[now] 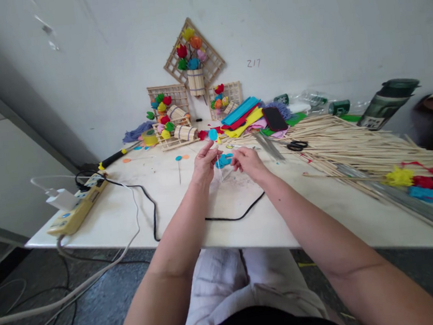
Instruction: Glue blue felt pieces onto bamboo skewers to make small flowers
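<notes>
My left hand [205,162] is raised over the white table [136,213], fingers pinched on a thin stick topped by a blue round paper piece [213,134]. My right hand [246,162] hovers just right of it, fingers curled and closed near several blue paper pieces [224,160] lying on the table; what it grips is too small to make out. A black cable [238,215] curves across the table beneath my forearms.
A big heap of thin wooden sticks [359,149] covers the right side, with black scissors [297,145] and coloured foam sheets [243,115] behind. Paper-flower crafts on lattice frames [193,63] lean at the wall. A yellow power strip [77,209] sits left.
</notes>
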`<action>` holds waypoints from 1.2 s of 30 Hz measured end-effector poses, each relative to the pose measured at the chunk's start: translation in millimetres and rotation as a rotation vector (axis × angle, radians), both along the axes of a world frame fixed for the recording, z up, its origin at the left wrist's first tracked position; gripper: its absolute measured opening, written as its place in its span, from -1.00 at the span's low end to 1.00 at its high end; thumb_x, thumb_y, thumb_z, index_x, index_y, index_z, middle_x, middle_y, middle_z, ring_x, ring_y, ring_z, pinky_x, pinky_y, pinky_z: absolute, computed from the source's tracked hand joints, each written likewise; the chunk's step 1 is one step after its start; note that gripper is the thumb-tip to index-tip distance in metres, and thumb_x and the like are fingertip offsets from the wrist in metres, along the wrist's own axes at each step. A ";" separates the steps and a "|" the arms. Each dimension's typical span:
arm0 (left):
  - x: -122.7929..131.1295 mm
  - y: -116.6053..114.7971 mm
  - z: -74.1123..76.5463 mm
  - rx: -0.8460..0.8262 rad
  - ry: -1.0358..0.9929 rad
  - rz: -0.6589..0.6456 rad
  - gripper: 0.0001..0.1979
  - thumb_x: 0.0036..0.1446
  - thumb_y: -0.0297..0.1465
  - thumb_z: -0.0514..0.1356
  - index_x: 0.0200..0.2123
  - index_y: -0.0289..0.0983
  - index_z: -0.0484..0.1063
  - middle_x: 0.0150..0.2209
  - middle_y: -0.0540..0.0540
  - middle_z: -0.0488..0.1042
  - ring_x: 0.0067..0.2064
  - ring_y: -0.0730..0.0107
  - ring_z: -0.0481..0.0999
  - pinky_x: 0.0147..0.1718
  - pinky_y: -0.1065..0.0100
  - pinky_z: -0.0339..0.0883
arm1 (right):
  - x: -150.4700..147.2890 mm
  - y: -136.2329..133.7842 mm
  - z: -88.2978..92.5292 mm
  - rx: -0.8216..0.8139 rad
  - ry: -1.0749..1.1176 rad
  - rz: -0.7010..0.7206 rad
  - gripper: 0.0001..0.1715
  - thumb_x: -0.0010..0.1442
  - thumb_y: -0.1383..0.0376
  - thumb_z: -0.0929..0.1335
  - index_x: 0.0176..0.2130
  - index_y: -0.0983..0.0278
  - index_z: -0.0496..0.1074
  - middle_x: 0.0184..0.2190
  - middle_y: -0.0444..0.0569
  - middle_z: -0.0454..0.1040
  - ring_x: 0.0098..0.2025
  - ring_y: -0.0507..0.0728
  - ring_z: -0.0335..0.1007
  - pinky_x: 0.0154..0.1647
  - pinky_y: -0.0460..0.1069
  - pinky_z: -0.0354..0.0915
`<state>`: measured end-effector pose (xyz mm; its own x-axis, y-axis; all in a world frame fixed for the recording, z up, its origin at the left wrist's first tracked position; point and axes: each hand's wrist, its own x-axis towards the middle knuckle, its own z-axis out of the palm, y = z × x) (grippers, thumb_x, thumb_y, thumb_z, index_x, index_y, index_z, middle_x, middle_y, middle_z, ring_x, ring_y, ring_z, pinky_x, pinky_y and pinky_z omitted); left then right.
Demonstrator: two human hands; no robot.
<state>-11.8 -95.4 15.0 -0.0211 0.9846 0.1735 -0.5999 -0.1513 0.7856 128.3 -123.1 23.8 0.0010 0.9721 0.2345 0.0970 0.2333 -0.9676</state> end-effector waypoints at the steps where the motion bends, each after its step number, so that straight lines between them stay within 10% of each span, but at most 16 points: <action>1: -0.6 0.1 0.0 -0.005 0.006 0.008 -0.57 -0.28 -0.45 0.37 -0.21 -0.26 0.48 -0.53 0.04 0.49 -0.42 0.50 0.50 -0.32 0.43 0.26 | -2.2 0.1 -3.2 0.011 -0.029 0.022 -0.70 0.05 0.14 0.30 -0.59 0.24 0.28 -0.66 -0.13 0.39 -0.68 -0.02 0.24 -0.70 -0.10 0.05; 17: -5.1 2.9 -0.4 -0.004 0.014 0.049 -0.53 -0.26 -0.42 0.37 -0.17 -0.26 0.46 -0.54 0.05 0.46 -0.37 0.49 0.50 -0.29 0.43 0.22 | -2.6 -1.2 -13.6 0.084 -0.190 0.120 -0.55 0.10 0.04 0.26 -0.66 0.23 0.28 -0.75 -0.16 0.27 -0.66 0.02 0.17 -0.57 -0.04 0.12; 21: -6.6 3.9 -0.6 -0.003 -0.001 0.064 -0.56 -0.27 -0.42 0.37 -0.19 -0.26 0.47 -0.52 0.05 0.46 -0.36 0.48 0.50 -0.28 0.42 0.22 | -2.3 4.3 -17.1 0.156 -0.224 0.075 -0.79 -0.10 0.19 0.43 -0.38 0.22 0.47 -0.46 -0.14 0.48 -0.44 0.04 0.33 -0.42 -0.06 0.22; 36: -4.1 2.9 -2.3 0.006 0.043 0.112 -0.63 -0.27 -0.44 0.36 -0.26 -0.22 0.51 -0.49 0.03 0.48 -0.33 0.44 0.49 -0.29 0.40 0.20 | -13.3 -11.6 -8.6 -0.139 -0.131 0.244 -0.69 0.06 0.09 0.32 -0.39 0.30 0.41 -0.44 -0.05 0.51 -0.48 -0.02 0.38 -0.62 -0.17 0.11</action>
